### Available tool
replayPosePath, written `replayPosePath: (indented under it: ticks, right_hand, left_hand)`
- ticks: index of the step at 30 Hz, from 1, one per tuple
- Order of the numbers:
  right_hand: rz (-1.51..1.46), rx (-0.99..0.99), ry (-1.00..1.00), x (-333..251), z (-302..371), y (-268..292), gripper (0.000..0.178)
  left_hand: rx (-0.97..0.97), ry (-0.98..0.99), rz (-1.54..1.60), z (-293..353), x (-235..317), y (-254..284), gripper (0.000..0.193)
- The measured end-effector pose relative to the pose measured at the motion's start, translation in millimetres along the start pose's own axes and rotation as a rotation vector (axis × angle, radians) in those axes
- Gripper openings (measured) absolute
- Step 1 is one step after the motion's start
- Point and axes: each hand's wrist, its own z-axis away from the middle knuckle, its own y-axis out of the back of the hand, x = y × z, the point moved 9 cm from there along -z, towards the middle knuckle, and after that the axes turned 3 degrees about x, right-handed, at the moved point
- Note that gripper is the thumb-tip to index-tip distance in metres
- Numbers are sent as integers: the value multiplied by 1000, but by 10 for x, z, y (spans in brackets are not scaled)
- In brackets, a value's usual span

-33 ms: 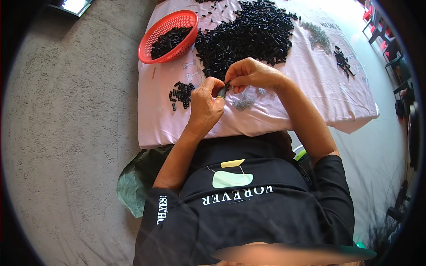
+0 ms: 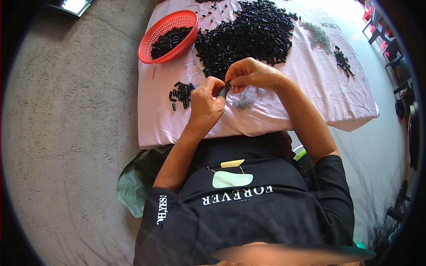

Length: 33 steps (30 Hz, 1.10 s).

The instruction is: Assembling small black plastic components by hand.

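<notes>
Over the near part of the cloth, my left hand (image 2: 206, 106) and my right hand (image 2: 256, 76) meet fingertip to fingertip. A small black piece (image 2: 228, 83) is pinched between them, mostly hidden by the fingers. A dark cover with a pale band wraps a digit of the left hand. To the left of that hand lies a small heap of short black cylindrical pieces (image 2: 181, 95). Below the right hand is a little pile of tiny shiny, clear or silvery bits (image 2: 244, 103). Just beyond both hands spreads a large pile of similar black pieces (image 2: 248, 37).
A red plastic basket (image 2: 146, 46) with black pieces inside stands at the far left of the pink cloth-covered table (image 2: 153, 128). Farther right are another pile of shiny bits (image 2: 317, 36) and a cluster of longer black pieces (image 2: 342, 62). Chairs (image 2: 379, 29) stand beyond the right side.
The dark-covered digit of my left hand has tilted slightly at the fingertips. Everything else looks the same.
</notes>
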Motion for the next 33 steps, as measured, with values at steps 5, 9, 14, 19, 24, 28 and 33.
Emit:
replayPosePath:
  ticks: [5,9,14,19,24,28,33]
  right_hand:
    - [-29,11,-4,2,6,22,15]
    - [-106,12,-17,32,-7,29,15]
    - [-126,26,-9,83,-32,53,16]
    - [-82,54,-8,99,-45,65,15]
    - [-117,86,-37,105,-40,107,13]
    - [-150,141,-32,71,-29,165,11]
    - [-190,140,-21,97,-51,180,11]
  left_hand:
    - [-2,21,48,-40,-6,0,20]
    - [23,20,48,-35,-25,17,19]
    - [54,-96,19,-7,195,-3,16]
    - [60,-156,-22,2,181,-62,14]
    - [45,-70,-31,29,98,30,11]
    - [-62,-48,-158,113,-131,-10,9]
    - [-215,-69,-228,199,-244,-173,6]
